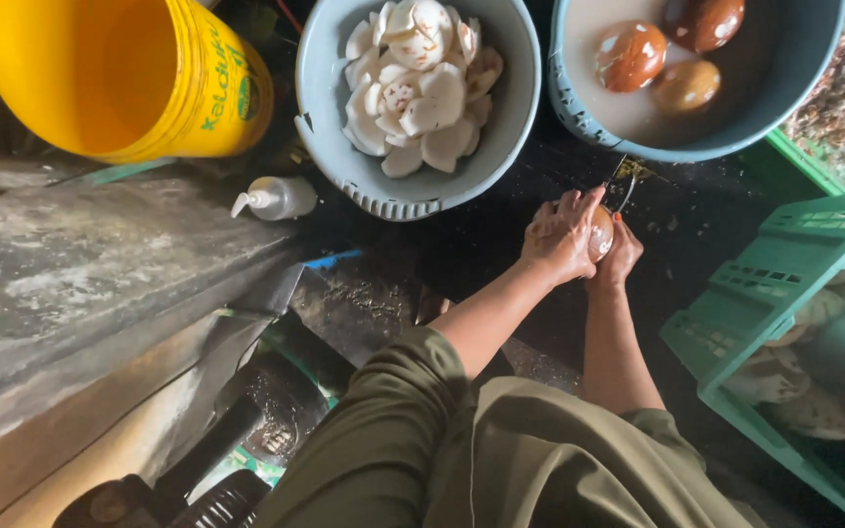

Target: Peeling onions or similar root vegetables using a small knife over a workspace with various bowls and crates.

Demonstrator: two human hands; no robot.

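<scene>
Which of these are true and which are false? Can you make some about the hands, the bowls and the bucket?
1. Both hands hold a round brown thing. True; the left hand and right hand wrap around it.
2. The left bowl is full of white pieces. True.
3. The right bowl has green balls in it. False; brown balls sit in cloudy water.
4. The bucket is blue. False; it is yellow.
5. A green crate is on the right. True.

A round brown coconut [600, 233], partly pared pale, sits clasped between both hands.
</scene>
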